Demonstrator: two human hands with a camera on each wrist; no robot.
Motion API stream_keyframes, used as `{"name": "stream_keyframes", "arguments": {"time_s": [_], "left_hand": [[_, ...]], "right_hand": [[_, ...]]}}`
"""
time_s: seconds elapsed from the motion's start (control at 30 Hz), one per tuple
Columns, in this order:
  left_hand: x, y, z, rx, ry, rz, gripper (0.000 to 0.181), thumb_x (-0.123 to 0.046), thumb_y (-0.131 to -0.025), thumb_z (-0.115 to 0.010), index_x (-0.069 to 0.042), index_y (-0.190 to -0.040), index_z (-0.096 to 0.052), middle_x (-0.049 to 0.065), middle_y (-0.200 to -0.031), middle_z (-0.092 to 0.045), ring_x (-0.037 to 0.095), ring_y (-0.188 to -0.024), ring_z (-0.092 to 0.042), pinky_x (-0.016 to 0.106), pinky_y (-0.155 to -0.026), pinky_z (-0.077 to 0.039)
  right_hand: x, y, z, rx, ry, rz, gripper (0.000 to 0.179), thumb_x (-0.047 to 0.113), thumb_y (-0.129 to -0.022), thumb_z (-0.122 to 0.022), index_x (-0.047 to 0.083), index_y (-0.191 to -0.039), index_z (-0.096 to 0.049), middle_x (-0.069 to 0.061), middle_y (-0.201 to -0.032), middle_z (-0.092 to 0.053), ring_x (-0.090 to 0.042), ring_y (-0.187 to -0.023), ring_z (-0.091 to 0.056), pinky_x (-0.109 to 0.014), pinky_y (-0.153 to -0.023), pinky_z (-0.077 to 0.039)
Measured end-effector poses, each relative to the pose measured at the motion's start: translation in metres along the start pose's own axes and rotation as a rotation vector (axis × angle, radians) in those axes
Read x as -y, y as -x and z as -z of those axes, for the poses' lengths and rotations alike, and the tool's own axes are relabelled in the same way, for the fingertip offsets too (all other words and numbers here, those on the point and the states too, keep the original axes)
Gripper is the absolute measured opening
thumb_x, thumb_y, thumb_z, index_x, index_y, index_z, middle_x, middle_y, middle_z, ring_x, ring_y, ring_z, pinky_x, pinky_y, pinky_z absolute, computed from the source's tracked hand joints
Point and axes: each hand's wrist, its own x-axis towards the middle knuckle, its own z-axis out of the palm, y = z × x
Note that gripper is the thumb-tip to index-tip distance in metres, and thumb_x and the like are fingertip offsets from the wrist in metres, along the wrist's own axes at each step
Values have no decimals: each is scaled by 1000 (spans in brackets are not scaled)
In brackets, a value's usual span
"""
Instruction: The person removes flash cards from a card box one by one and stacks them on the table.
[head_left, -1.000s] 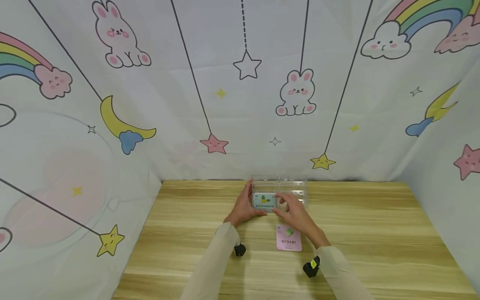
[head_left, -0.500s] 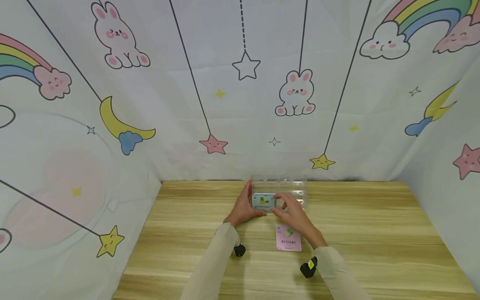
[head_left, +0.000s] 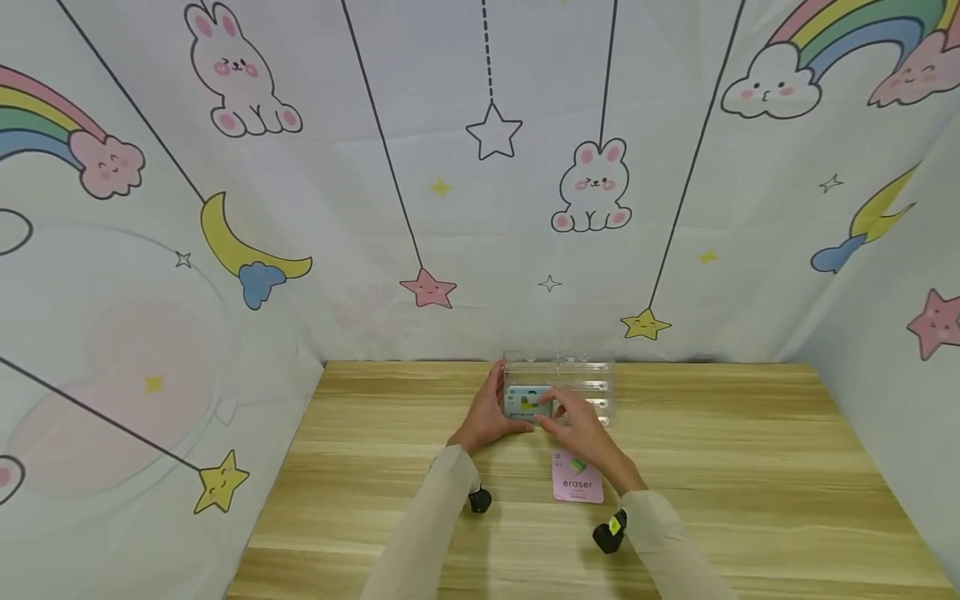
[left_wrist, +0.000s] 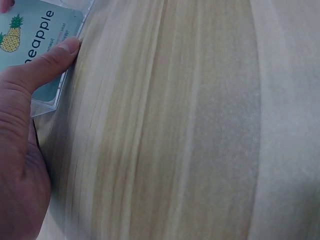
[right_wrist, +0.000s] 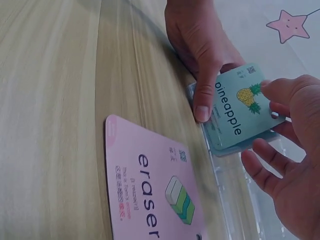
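Observation:
A light-green pineapple card lies at the front of a stack of cards in the left half of a clear plastic box. My left hand holds the box at its left end, its thumb across the front edge, also seen in the left wrist view. My right hand pinches the upper right part of the pineapple card, thumb on its face and a finger behind. Its other fingers are spread beside the stack. A pink eraser card lies face up on the table, in front of the box.
The wooden table extends to both sides. Behind the box hangs a white printed curtain, with more of it at left and right. The box's right half shows clear ridges or dividers.
My right hand has moved slightly left over the pineapple card, which has shifted a little and now has its right part covered. The left hand and the eraser card have stayed put.

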Motion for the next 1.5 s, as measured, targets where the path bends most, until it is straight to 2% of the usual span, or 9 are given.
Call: {"name": "stream_keyframes", "arguments": {"time_s": [0.17,0.4,0.57,0.8,0.97,1.07,1.27,1.5], "left_hand": [[1,-1,-1,-6,5,-6,134,-15,-70,-99,-11,-167,-8,13,-171,-19,26,-154,-27,33,-123,-30],[2,-2,-2,-16,10,-18,133,-12,-69,-99,-13,-167,-9,16,-170,-21,28,-154,-28,35,-122,-32],[1,-2,-1,-12,5,-10,131,-11,-70,-99,-12,-166,-10,18,-168,-24,29,-153,-30,37,-123,-32],[-2,1,0,0,24,-11,129,-5,-71,-96,-9,-166,-8,21,-168,-23,32,-153,-28,38,-123,-32],[-8,3,1,6,8,53,132,-5,-70,-97,-16,-167,-8,15,-169,-24,27,-154,-28,34,-123,-32],[-10,3,2,5,-4,72,133,-8,-70,-98,-17,-168,-8,14,-169,-25,27,-154,-29,33,-123,-32],[-11,2,1,-5,-9,71,135,-12,-67,-100,-17,-167,-9,14,-170,-23,26,-154,-28,30,-122,-31],[-12,3,2,-3,-8,73,138,-19,-67,-101,-17,-168,-7,9,-171,-20,24,-155,-26,30,-122,-31]], "right_hand": [[4,-5,-1,-42,12,29,28,12,-95,-78,5,-120,-69,-10,-117,-70,-29,-95,-65,-51,-82,-58],[12,-11,1,-110,28,24,36,4,-90,-81,6,-124,-69,-10,-118,-69,-24,-91,-63,-30,-68,-59],[18,-9,7,-140,15,43,40,-3,-89,-79,5,-126,-68,-12,-119,-69,-22,-89,-65,-26,-69,-61],[21,1,19,-108,-14,39,43,-4,-91,-77,5,-131,-66,-13,-124,-66,-20,-88,-68,-27,-72,-63],[23,10,30,-86,-14,31,45,-2,-92,-77,7,-134,-65,-11,-126,-66,-17,-86,-67,-27,-72,-63],[23,16,35,-78,-25,9,45,-2,-92,-77,7,-135,-64,-11,-127,-66,-16,-86,-68,-27,-73,-63],[24,31,42,-56,-90,-43,50,-5,-89,-78,2,-136,-62,-17,-126,-63,-18,-86,-69,-26,-71,-63],[16,52,45,-2,-125,-151,48,-5,-89,-79,1,-134,-62,-19,-127,-63,-19,-86,-70,-26,-70,-62]]}}
